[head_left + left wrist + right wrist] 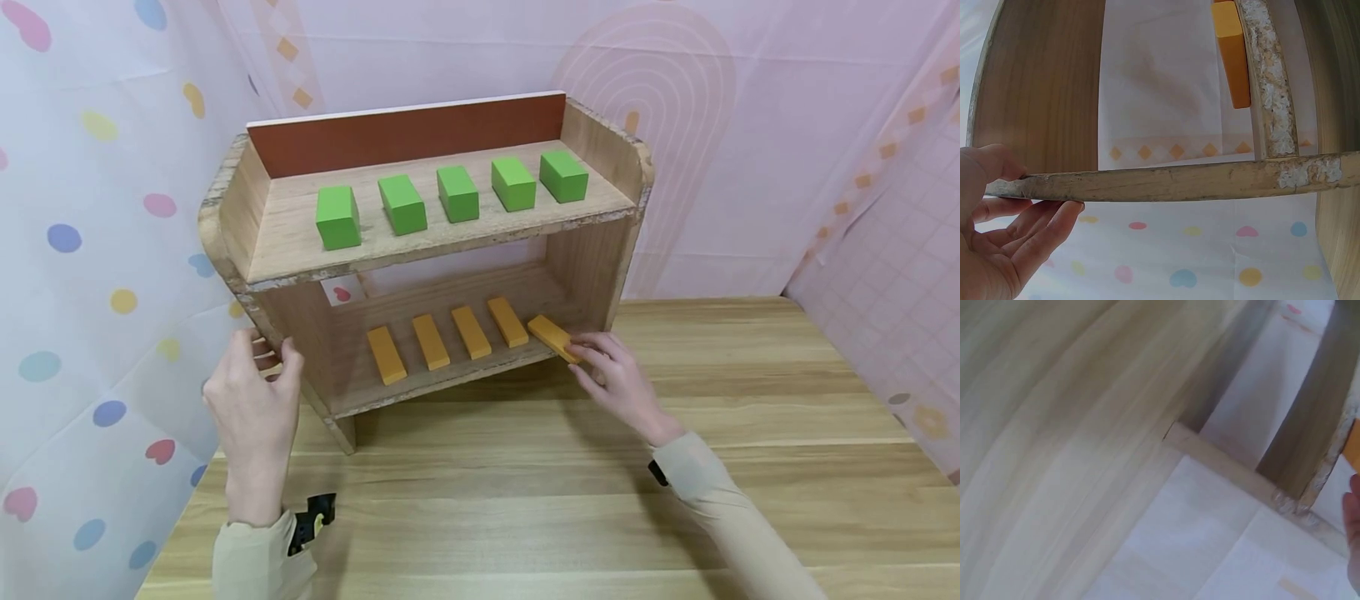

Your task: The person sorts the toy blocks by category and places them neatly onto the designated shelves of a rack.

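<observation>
A two-tier wooden shelf [450,239] stands on the table. My left hand [258,400] grips the front edge of its left side panel [1147,186], thumb on the inner face and fingers outside, as the left wrist view shows. At the right end of the lower board, my right hand [611,379] pinches the near end of an orange block [551,335], which lies slanted there. Several more orange blocks [471,333] lie in a row to its left. In the right wrist view only the fingertips [1352,512] and a bit of orange block [1352,447] show.
Several green blocks [458,193] stand in a row on the top board [292,233], before a brown back strip [412,133]. Patterned cloth [750,167] hangs behind and on both sides. The wood-grain table [487,500] extends in front and to the right.
</observation>
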`<state>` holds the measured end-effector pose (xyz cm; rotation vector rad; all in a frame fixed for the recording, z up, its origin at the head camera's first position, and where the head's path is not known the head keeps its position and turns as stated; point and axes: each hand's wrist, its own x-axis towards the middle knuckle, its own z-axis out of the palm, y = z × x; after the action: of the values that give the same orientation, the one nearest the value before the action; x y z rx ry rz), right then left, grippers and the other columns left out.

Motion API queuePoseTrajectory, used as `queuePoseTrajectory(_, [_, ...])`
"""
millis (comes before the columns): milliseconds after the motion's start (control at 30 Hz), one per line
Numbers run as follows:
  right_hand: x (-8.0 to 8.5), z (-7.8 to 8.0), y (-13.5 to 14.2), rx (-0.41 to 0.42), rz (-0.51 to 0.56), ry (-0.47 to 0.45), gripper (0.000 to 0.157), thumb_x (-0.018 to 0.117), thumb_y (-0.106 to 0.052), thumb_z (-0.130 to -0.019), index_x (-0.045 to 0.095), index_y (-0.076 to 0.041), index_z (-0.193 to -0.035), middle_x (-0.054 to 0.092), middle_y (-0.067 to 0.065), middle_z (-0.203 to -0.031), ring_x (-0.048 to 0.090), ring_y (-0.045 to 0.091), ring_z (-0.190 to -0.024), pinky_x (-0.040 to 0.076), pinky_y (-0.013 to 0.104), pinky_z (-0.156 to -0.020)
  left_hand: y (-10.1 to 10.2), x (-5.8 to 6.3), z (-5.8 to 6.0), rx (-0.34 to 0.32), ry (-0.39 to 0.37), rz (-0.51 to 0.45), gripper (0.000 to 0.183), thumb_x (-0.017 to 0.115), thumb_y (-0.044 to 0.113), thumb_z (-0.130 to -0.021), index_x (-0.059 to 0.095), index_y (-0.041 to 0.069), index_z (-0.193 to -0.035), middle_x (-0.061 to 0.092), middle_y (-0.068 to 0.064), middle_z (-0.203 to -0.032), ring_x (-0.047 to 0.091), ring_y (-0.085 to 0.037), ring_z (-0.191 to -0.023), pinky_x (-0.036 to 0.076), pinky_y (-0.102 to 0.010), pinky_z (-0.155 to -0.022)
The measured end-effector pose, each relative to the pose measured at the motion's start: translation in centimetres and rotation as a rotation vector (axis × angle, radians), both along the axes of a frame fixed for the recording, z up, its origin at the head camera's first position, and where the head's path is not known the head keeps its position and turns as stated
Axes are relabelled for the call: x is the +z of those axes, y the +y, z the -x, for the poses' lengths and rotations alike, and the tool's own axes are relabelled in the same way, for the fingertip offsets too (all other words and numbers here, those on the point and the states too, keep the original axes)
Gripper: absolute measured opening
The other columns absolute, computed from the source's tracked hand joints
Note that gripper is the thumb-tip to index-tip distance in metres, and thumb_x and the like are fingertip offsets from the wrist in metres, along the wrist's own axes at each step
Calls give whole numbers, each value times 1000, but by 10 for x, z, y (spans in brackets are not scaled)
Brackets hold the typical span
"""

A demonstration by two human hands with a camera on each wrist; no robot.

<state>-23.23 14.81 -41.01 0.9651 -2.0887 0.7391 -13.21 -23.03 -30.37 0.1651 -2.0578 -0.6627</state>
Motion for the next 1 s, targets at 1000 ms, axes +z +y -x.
queuePoseTrajectory(1000, [0, 4, -22, -210, -278, 132, 39, 66, -18, -84, 64, 1, -118, 64, 18, -121, 59, 30, -107, 49, 40, -92, 0, 0, 0, 1, -17, -4, 22, 56, 12, -89, 58, -9, -94, 69, -26, -87, 69, -40, -72, 23, 10, -65])
